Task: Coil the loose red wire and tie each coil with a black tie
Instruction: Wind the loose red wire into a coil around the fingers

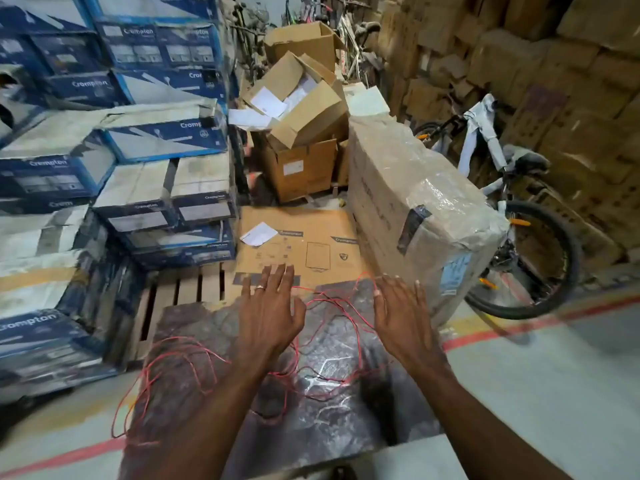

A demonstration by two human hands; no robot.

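Nothing coiled or tied yet, judging by the thin red wire (pixel 325 327) sprawled in loose, tangled loops across the dark grey mottled sheet (pixel 194 327) in the near centre, spilling left onto the pale floor. Left hand (pixel 268 308) and right hand (pixel 403 315) both hovering over the tangle, palms down, fingers spread, gripping nothing. No black tie visible anywhere; gathering, coiling and tying all apparently left to do.
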